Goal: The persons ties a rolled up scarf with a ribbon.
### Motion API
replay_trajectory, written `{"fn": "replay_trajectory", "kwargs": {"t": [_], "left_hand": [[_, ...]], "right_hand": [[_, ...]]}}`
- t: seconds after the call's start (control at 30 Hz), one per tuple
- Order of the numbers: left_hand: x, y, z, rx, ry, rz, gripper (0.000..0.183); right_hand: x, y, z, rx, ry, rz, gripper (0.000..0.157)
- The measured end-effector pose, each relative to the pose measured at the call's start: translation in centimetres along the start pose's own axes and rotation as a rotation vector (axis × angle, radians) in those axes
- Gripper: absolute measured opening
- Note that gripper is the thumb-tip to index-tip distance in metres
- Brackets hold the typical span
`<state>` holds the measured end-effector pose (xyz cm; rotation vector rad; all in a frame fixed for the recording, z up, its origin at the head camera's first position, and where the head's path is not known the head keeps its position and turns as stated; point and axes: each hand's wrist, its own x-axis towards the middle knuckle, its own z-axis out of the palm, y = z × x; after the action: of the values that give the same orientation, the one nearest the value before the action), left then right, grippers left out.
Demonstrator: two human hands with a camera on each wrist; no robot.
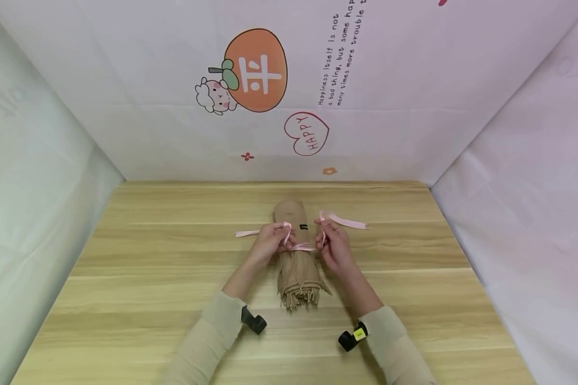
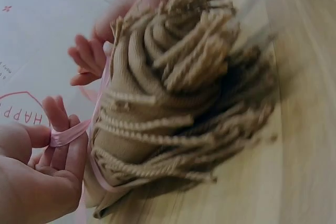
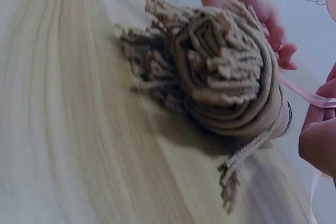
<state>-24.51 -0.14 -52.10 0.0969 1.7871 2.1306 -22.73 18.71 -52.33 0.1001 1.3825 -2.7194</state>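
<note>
A rolled brown scarf (image 1: 291,214) with a fringed end lies on the wooden table, its fringe (image 1: 298,289) toward the person. A pink ribbon (image 1: 302,247) goes round the roll just above the fringe. My left hand (image 1: 268,243) pinches one ribbon length at the roll's left side; in the left wrist view that ribbon (image 2: 71,134) passes between thumb and fingers. On the right side my right hand (image 1: 334,243) pinches the other length, whose tail (image 1: 349,222) trails off to the right. Both lengths bend into loops at the fingers. A small black label (image 1: 304,227) shows on the scarf.
The wooden table (image 1: 149,299) meets a white printed cloth (image 1: 173,133) at its back edge. White cloth also rises along the left and right sides. Black cameras (image 1: 254,321) are strapped at both wrists.
</note>
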Motion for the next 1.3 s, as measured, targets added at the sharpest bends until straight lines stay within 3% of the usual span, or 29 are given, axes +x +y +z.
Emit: {"fn": "replay_trajectory", "kwargs": {"t": [0.37, 0.67, 1.0, 1.17, 1.3], "left_hand": [[0.4, 0.8, -0.4, 0.281, -0.106, 0.054, 0.027], [0.7, 1.0, -0.3, 0.428, -0.196, 0.102, 0.024], [0.6, 1.2, -0.2, 0.492, -0.208, 0.152, 0.025], [0.6, 1.2, -0.3, 0.536, -0.214, 0.175, 0.028], [0.5, 1.2, -0.3, 0.511, -0.217, 0.172, 0.033]], "right_hand": [[0.3, 0.2, 0.4, -0.357, 0.008, 0.015, 0.030], [0.2, 0.4, 0.8, -0.672, -0.095, -0.038, 0.028], [-0.2, 0.2, 1.3, -0.783, -0.177, -0.075, 0.025], [-1.2, -1.2, 2.9, -0.806, -0.205, -0.053, 0.021], [-2.0, -1.7, 3.9, -0.862, -0.211, -0.076, 0.017]]}}
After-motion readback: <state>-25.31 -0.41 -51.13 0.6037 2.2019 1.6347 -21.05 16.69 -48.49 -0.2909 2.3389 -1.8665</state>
